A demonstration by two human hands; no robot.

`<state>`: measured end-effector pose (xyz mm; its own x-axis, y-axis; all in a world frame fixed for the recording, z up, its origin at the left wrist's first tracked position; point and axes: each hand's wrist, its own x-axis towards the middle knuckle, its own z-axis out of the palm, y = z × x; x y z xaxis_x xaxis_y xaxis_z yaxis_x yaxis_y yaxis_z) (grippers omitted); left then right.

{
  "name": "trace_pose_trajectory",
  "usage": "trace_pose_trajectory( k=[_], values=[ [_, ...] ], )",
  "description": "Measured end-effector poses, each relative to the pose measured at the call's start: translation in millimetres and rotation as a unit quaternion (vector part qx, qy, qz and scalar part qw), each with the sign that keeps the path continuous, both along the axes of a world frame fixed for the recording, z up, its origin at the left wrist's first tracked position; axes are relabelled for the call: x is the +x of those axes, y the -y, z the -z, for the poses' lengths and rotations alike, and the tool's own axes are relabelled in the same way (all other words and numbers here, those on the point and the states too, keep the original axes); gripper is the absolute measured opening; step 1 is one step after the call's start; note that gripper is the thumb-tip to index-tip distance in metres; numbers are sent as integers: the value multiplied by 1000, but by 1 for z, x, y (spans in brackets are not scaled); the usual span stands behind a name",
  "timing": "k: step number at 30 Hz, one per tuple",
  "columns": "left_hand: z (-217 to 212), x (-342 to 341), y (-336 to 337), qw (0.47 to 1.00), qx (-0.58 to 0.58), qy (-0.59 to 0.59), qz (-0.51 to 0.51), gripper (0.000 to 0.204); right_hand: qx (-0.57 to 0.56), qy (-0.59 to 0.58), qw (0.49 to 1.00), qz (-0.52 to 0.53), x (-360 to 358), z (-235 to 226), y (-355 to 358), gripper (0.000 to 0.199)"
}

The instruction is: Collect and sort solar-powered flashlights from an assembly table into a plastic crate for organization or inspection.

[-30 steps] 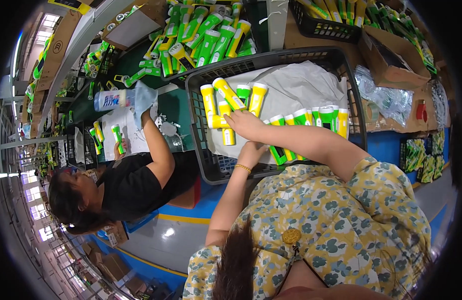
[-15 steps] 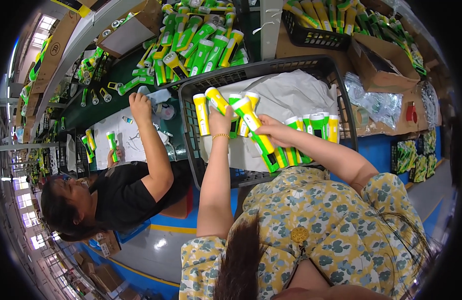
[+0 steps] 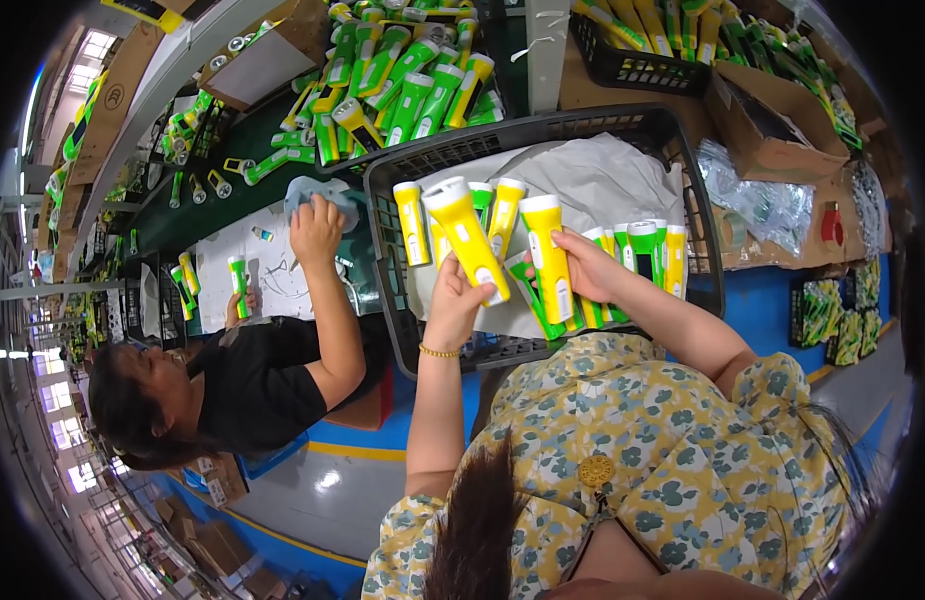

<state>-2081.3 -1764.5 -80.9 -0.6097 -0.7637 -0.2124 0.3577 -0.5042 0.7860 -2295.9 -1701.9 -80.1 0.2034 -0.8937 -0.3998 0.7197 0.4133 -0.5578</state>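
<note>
Gripping left yellow flashlight [image 3: 468, 238] near tail with left hand [image 3: 453, 306], right yellow flashlight [image 3: 549, 250] mid-body with right hand [image 3: 589, 267]. Holding both over black plastic crate [image 3: 513, 128], with white heads [image 3: 447, 193] far, probably against smudging.

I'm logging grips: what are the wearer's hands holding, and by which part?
Left hand: a yellow flashlight, by its tail end. Right hand: another yellow flashlight, around mid-body.

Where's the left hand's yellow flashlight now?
In the head view, the yellow flashlight slants over the left half of the black crate, held in the left hand, left of another flashlight in the right hand.
</note>
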Motion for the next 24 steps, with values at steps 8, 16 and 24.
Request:
trace_pose_trajectory(
  k=[8, 16, 24],
  values=[
    [-16, -6, -22, 998, -20, -66, 4, 55, -32, -26, 998, -38, 9, -7, 0, 36],
    [-15, -23, -18, 995, 84, -5, -45, 46, -23, -49, 998, -16, 13, -9, -6, 35],
    [-25, -25, -25, 985, 152, -32, -76, 42, -52, -25, 998, -26, 13, -9, -6, 36]
  ],
)
